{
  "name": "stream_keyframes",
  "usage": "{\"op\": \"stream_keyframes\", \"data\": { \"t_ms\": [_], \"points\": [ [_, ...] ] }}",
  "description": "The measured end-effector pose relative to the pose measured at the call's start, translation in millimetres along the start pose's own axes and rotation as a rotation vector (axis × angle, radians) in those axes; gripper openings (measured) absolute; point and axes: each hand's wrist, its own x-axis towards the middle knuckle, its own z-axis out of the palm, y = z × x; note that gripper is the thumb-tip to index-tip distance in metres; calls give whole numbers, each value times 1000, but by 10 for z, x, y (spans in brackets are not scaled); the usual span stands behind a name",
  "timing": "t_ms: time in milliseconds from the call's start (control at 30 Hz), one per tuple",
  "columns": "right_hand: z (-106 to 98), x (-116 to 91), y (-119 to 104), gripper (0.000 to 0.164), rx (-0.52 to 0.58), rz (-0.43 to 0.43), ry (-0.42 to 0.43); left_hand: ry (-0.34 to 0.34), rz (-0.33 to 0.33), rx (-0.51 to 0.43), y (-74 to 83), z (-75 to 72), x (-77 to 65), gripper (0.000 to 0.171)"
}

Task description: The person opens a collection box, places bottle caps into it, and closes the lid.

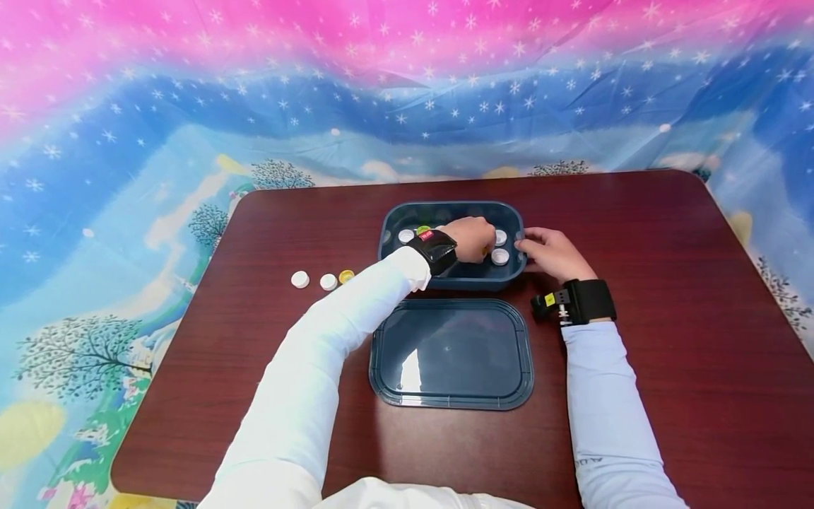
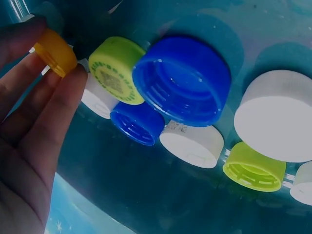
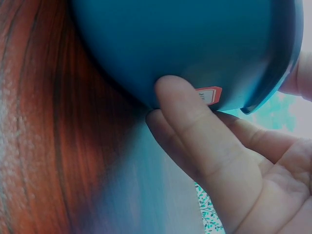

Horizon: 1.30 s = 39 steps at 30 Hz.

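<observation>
My left hand (image 1: 470, 239) reaches into a dark blue plastic container (image 1: 467, 284). Thumb and fingertips pinch an orange bottle cap (image 2: 54, 52), seen best in the left wrist view. Beside it in the container lie a large blue cap (image 2: 183, 80), a smaller blue cap (image 2: 137, 124), a green cap (image 2: 116, 70), a lime cap (image 2: 254, 168) and several white caps (image 2: 278, 117). My right hand (image 1: 556, 254) grips the container's right end, thumb by the rim and fingers (image 3: 195, 122) against the outer wall, near a red-edged label (image 3: 209, 95).
A dark blue lid (image 1: 448, 353) lies flat on the brown table (image 1: 674, 339), just in front of the container. To the left are a white cap (image 1: 300, 280), another white cap (image 1: 328, 282) and a yellow cap (image 1: 346, 276). A patterned cloth (image 1: 356, 92) hangs behind.
</observation>
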Motion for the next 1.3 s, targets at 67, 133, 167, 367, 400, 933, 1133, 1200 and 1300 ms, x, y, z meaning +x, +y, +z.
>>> {"op": "stream_keyframes", "data": {
  "t_ms": [67, 133, 167, 367, 400, 933, 1133, 1200, 1300],
  "points": [
    [4, 2, -1, 58, -4, -5, -2, 7, -8, 8, 0, 5, 10, 14],
    [11, -2, -11, 59, -1, -10, -2, 17, -16, 14, -1, 13, 16, 15],
    [15, -11, -20, 59, 1, -15, -2, 25, -16, 17, -4, 19, 19, 14],
    [13, -19, -50, 59, 5, -29, -6, 64, -15, 37, -32, 52, 40, 12],
    [11, -18, -52, 59, 4, -29, -7, 68, -13, 41, -34, 55, 42, 12],
    [6, -10, -35, 61, -3, -11, -2, 52, -17, 78, -11, 76, 35, 18],
    [13, -19, -44, 59, -6, -15, 1, 47, -11, 86, -3, 86, 22, 18],
    [14, -24, -46, 59, -4, -15, 4, 46, -11, 87, 0, 88, 18, 18],
    [15, -28, -42, 59, -7, -15, 1, 47, -13, 88, 4, 89, 13, 19]
  ]
}}
